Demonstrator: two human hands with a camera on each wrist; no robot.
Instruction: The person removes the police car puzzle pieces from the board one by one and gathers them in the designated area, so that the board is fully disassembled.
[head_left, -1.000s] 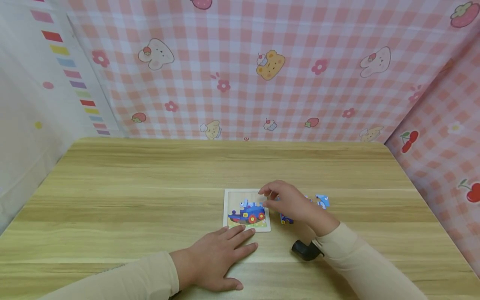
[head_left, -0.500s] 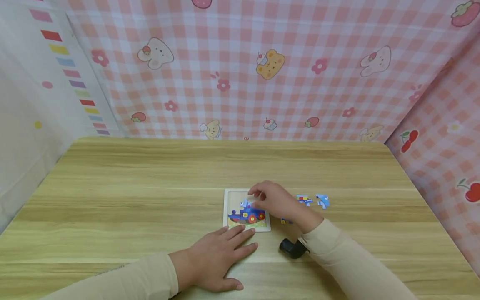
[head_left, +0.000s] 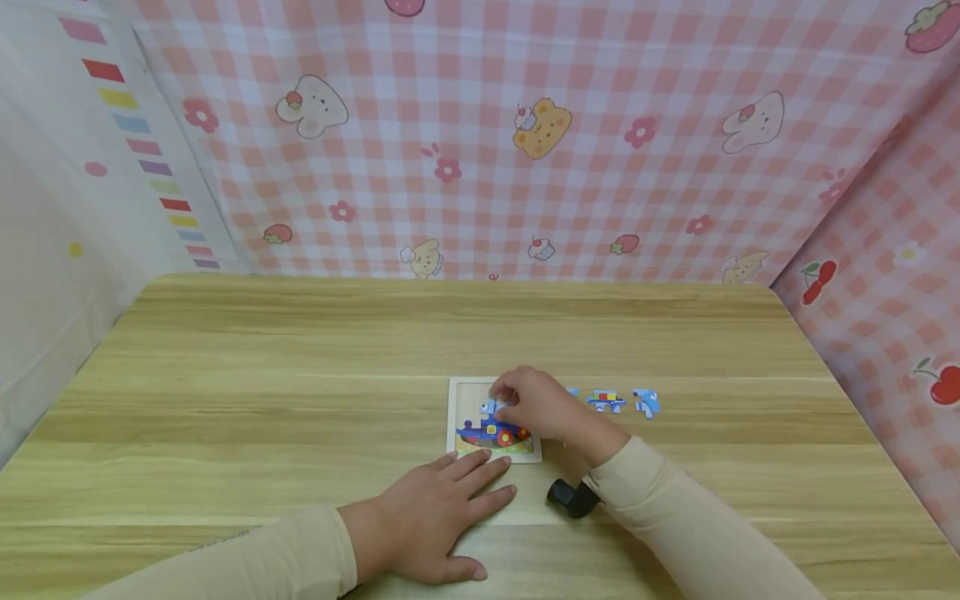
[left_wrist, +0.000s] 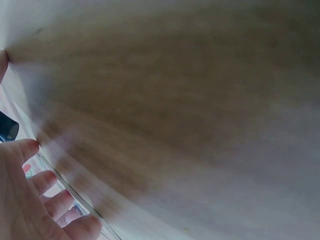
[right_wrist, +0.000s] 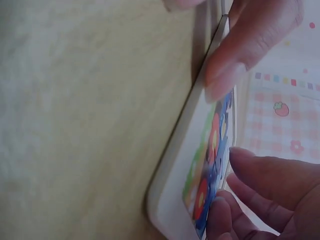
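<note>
Frame (head_left: 453, 417), pale and square, flat on the table (head_left: 285, 350) in front of the person. Inside it a part-built puzzle (head_left: 491, 430): blue vehicle, red wheels, green and yellow strip along the near side. Bare pale base shows at the far left of the recess

Left hand (head_left: 431, 521): palm down on the table, fingers straight and spread, thumb out to the side. Fingertips at the near rim of the frame; right wrist view shows one fingertip lying on that rim. Grips nothing

Right hand (head_left: 543, 404): over the right side of the frame, fingers and thumb bent down to the puzzle, knuckles hiding its upper right part. Right wrist view has the fingertips right at the puzzle's surface. Whether a piece is pinched between them, cannot tell

Loose pieces to the right of the frame: a blue piece (head_left: 647, 402) farthest out, a multicoloured piece (head_left: 606, 400) nearer, others partly hidden by the right hand

Black device (head_left: 572, 498) at the right cuff, just above or on the table, cannot tell which. Sleeves (head_left: 697, 508) beige. Pink checked cloth (head_left: 480, 100) behind the table, printed with animals, flowers, strawberries. Left wrist view mostly blur, fingers in its lower left corner
</note>
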